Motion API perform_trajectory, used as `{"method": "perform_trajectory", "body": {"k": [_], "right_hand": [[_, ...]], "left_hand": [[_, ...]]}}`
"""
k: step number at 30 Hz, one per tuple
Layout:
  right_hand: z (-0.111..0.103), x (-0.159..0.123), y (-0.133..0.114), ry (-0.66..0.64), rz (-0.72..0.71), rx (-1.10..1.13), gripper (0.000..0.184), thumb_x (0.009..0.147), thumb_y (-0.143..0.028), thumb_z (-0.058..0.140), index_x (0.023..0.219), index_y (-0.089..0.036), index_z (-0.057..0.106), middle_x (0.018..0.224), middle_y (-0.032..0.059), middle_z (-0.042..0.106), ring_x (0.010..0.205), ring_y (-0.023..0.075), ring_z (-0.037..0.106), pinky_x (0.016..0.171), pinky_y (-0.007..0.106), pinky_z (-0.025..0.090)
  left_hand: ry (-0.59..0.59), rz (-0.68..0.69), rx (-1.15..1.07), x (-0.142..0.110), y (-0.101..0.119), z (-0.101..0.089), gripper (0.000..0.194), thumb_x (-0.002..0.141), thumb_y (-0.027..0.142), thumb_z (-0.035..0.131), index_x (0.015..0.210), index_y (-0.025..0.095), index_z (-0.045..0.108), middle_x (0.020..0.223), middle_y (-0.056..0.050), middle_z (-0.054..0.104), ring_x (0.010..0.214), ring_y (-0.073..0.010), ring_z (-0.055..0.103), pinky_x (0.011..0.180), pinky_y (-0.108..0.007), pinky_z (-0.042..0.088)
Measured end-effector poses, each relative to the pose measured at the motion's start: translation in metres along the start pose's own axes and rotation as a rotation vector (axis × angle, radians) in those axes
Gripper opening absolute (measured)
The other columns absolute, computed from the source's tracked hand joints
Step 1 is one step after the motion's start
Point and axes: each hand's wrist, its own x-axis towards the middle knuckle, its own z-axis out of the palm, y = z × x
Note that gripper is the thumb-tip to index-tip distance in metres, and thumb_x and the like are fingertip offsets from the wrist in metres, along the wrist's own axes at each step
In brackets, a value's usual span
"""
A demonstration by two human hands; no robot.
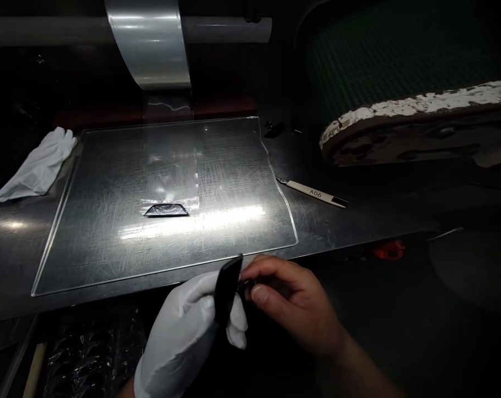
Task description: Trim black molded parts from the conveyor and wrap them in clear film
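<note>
In a white glove, my left hand (188,329) is closed on a flat glossy black piece (228,290), tilted up on its edge near the front of the bench. My bare right hand (294,304) is at the piece's right side, thumb and forefinger drawn together round a small dark bit (245,287). Whether that bit belongs to the black piece cannot be made out. Beyond the hands, a dark trapezoid piece (166,210) with curved shiny lines lies at the front end of a clear film strip (171,171) on a scratched transparent mat (105,221).
A spare white glove (41,166) lies left of the mat. A craft knife (312,192) marked A06 rests to its right. Film hangs from a roll (151,44) at the back. A green belt machine (412,99) juts in right. Clear trays (88,354) sit below the bench edge.
</note>
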Motion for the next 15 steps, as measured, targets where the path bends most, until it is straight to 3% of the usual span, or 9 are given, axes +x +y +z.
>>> {"method": "perform_trajectory", "body": {"k": [3,5,9,12,15], "right_hand": [[-0.005,0.006,-0.006,-0.062,-0.185,-0.097,0.020,0.099,-0.017,0.071,0.117,-0.026,0.076,0.098,0.0039,0.076,0.088,0.0176,0.074,0.077,0.029,0.062],[-0.007,0.008,-0.010,-0.064,-0.343,-0.257,0.032,0.097,-0.007,0.069,0.123,-0.026,0.075,0.105,0.0047,0.075,0.093,0.0183,0.074,0.080,0.030,0.063],[-0.009,0.012,-0.011,-0.113,-0.543,-0.620,0.035,0.093,-0.002,0.071,0.122,-0.022,0.074,0.114,0.0075,0.074,0.100,0.0191,0.073,0.083,0.030,0.061],[-0.007,0.014,-0.009,-0.180,-0.576,-0.699,0.030,0.094,-0.005,0.072,0.120,-0.020,0.073,0.114,0.0086,0.074,0.099,0.0186,0.073,0.083,0.030,0.060],[-0.003,0.014,-0.007,-0.223,-0.542,-0.624,0.035,0.095,-0.003,0.067,0.124,-0.021,0.070,0.118,0.0094,0.073,0.104,0.0201,0.072,0.087,0.032,0.060]], "left_hand": [[-0.003,0.035,-0.105,-0.005,-0.001,-0.010,0.051,0.097,0.058,0.062,0.136,0.026,0.068,0.085,-0.006,0.073,0.072,-0.0213,0.066,0.075,-0.037,0.051],[-0.012,0.015,-0.175,-0.009,-0.005,-0.017,0.064,0.097,0.066,0.054,0.149,0.028,0.057,0.093,-0.008,0.075,0.076,-0.0226,0.068,0.076,-0.037,0.053],[-0.050,-0.024,-0.198,-0.015,-0.017,-0.025,0.079,0.087,0.069,0.069,0.149,0.023,0.056,0.088,-0.012,0.077,0.076,-0.0275,0.071,0.065,-0.035,0.055],[-0.065,0.009,-0.241,-0.016,-0.029,-0.027,0.065,0.092,0.057,0.069,0.147,0.025,0.056,0.091,-0.012,0.080,0.079,-0.0280,0.076,0.064,-0.033,0.057],[-0.067,0.099,-0.311,-0.014,-0.036,-0.025,0.049,0.094,0.049,0.071,0.137,0.027,0.064,0.085,-0.007,0.080,0.078,-0.0229,0.075,0.065,-0.028,0.056]]}}
